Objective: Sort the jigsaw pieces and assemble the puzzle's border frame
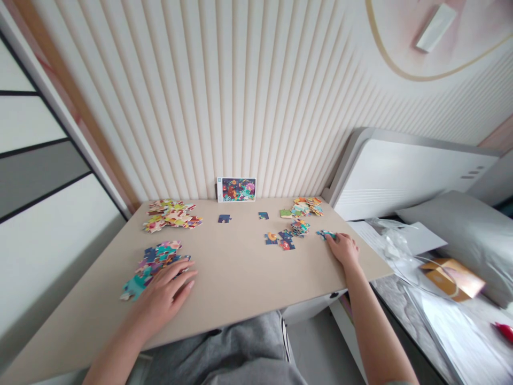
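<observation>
Two heaps of puzzle pieces lie on the left part of the beige table [232, 283]. The farther one, the yellow and red heap [172, 216], is near the wall [236, 96]; the nearer one, the blue, teal and purple heap [138, 283], spreads towards the table's front edge. The left hand [168, 289] rests at the right side of this nearer heap, the palm down, the fingers loosely apart and not clenched around any piece. To the right, one dark blue piece [225, 218] lies alone, and behind it the picture card [239, 190] stands upright against the wall. Further right there is one small blue piece [263, 215], then a piece with an orange shape [271, 238], and just beside it a few dark blue and red pieces [287, 243]. A small stack [300, 228] is near these, with a green piece [286, 213] and an orange heap [308, 206] behind. The right hand [344, 248] has its fingers on some teal pieces [324, 234] near the right edge; I cannot tell if it grasps one. Beyond the table are a clear plastic bag [395, 240], an orange box [452, 278] and a grey pillow [460, 230].
</observation>
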Motion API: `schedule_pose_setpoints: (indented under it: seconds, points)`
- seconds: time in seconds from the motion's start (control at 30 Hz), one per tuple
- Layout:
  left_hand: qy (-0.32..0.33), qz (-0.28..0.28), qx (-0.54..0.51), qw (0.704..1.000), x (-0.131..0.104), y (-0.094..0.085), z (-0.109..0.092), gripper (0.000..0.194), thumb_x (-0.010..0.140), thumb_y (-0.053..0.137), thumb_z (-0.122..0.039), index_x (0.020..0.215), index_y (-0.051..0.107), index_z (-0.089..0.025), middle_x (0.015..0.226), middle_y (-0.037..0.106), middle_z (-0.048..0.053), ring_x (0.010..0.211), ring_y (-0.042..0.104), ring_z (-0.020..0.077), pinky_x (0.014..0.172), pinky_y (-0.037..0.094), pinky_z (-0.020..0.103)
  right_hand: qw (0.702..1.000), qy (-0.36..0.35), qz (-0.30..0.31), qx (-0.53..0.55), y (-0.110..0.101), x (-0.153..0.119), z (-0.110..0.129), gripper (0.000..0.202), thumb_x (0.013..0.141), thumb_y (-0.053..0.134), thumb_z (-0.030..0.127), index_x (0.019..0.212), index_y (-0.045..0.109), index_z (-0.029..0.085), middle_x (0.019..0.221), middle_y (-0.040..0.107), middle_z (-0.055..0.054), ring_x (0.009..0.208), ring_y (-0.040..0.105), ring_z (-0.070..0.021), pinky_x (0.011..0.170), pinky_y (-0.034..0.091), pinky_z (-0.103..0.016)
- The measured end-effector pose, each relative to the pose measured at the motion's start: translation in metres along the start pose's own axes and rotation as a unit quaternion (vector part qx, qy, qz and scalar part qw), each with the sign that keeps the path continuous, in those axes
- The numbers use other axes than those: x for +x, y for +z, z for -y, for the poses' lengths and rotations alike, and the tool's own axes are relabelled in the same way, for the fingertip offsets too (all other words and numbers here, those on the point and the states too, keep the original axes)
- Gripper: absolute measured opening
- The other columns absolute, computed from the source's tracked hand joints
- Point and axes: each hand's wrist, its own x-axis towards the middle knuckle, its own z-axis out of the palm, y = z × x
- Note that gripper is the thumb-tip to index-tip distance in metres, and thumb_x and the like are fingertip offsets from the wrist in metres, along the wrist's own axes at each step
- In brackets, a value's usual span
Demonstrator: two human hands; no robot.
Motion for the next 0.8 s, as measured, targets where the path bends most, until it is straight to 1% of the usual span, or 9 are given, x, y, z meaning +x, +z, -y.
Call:
schedule_pose_setpoints:
  seconds: [0.07, 0.13, 0.2, 0.3, 0.37, 0.43, 0.6, 0.7, 0.8]
  points:
    - [-0.002, 0.005, 0.000, 1.000, 0.000, 0.000, 0.000, 0.028, 0.099, 0.056, -0.037, 0.121, 0.071, -0.028, 0.139, 0.063, 0.008, 0.134, 0.057, 0.0287, 0.116, 0.046, 0.045, 1.000, -0.003, 0.008, -0.006, 0.003, -0.001, 0.001, 0.049, 0.068, 0.076, 0.067, 0.090, 0.081, 0.023, 0.119, 0.073, -0.019, 0.115, 0.060, -0.0429, 0.100, 0.040, -0.057]
    - [-0.003, 0.005, 0.001, 1.000, -0.001, 0.000, 0.000, 0.028, 0.099, 0.056, -0.037, 0.121, 0.071, -0.028, 0.140, 0.063, 0.008, 0.134, 0.057, 0.0287, 0.116, 0.046, 0.045, 1.000, 0.001, 0.011, -0.010, 0.004, -0.001, 0.001, 0.053, 0.069, 0.077, 0.067, 0.098, 0.079, 0.022, 0.118, 0.073, -0.020, 0.114, 0.060, -0.0429, 0.099, 0.040, -0.058]
    - [-0.002, 0.001, 0.001, 1.000, 0.000, 0.000, 0.001, 0.027, 0.099, 0.057, -0.037, 0.120, 0.071, -0.028, 0.139, 0.064, 0.008, 0.134, 0.058, 0.0286, 0.115, 0.047, 0.045, 1.000, 0.008, 0.014, 0.004, 0.003, 0.000, 0.000, 0.058, 0.069, 0.077, 0.064, 0.110, 0.076, 0.022, 0.112, 0.075, -0.018, 0.109, 0.063, -0.0399, 0.098, 0.041, -0.057]
    - [0.003, -0.010, -0.004, 1.000, 0.001, 0.000, 0.001, 0.027, 0.099, 0.057, -0.039, 0.118, 0.072, -0.028, 0.137, 0.065, 0.008, 0.131, 0.060, 0.0280, 0.116, 0.047, 0.044, 0.996, 0.026, 0.014, 0.081, 0.000, 0.000, -0.001, 0.063, 0.070, 0.077, 0.060, 0.120, 0.069, 0.023, 0.102, 0.077, -0.011, 0.094, 0.068, -0.0324, 0.090, 0.046, -0.049]
    - [0.006, -0.013, -0.006, 1.000, 0.001, 0.000, 0.001, 0.027, 0.098, 0.057, -0.039, 0.118, 0.072, -0.028, 0.137, 0.066, 0.008, 0.130, 0.061, 0.0278, 0.116, 0.047, 0.043, 0.991, 0.030, 0.012, 0.128, -0.001, -0.001, 0.000, 0.060, 0.072, 0.075, 0.058, 0.120, 0.067, 0.022, 0.095, 0.077, -0.008, 0.086, 0.069, -0.0294, 0.084, 0.049, -0.045]
    - [0.006, -0.011, -0.005, 1.000, 0.001, 0.000, 0.001, 0.028, 0.098, 0.056, -0.039, 0.118, 0.072, -0.028, 0.137, 0.066, 0.008, 0.130, 0.061, 0.0279, 0.116, 0.047, 0.043, 0.987, 0.025, 0.013, 0.155, -0.003, -0.002, 0.003, 0.058, 0.077, 0.070, 0.060, 0.119, 0.068, 0.020, 0.089, 0.077, -0.008, 0.081, 0.070, -0.0278, 0.079, 0.050, -0.041]
    - [0.004, -0.008, -0.004, 1.000, 0.001, -0.001, 0.000, 0.027, 0.099, 0.056, -0.038, 0.119, 0.072, -0.029, 0.138, 0.065, 0.008, 0.132, 0.060, 0.0277, 0.116, 0.047, 0.043, 0.973, 0.014, 0.009, 0.230, -0.003, -0.006, 0.014, 0.064, 0.084, 0.063, 0.067, 0.125, 0.065, 0.017, 0.089, 0.079, -0.010, 0.078, 0.074, -0.0271, 0.078, 0.052, -0.039]
    - [0.005, -0.003, 0.005, 1.000, 0.001, -0.001, 0.001, 0.028, 0.099, 0.056, -0.039, 0.120, 0.072, -0.028, 0.138, 0.065, 0.008, 0.132, 0.060, 0.0281, 0.115, 0.047, 0.043, 0.966, 0.011, 0.006, 0.259, -0.002, -0.009, 0.021, 0.064, 0.083, 0.064, 0.070, 0.121, 0.066, 0.018, 0.084, 0.079, -0.009, 0.078, 0.074, -0.0275, 0.078, 0.052, -0.039]
    - [0.003, 0.003, 0.006, 1.000, 0.000, 0.000, 0.002, 0.028, 0.099, 0.057, -0.039, 0.120, 0.071, -0.028, 0.139, 0.064, 0.008, 0.133, 0.059, 0.0284, 0.116, 0.047, 0.044, 0.957, 0.011, 0.006, 0.290, -0.003, -0.012, 0.028, 0.063, 0.079, 0.070, 0.072, 0.113, 0.065, 0.019, 0.081, 0.078, -0.008, 0.078, 0.074, -0.0273, 0.075, 0.053, -0.038]
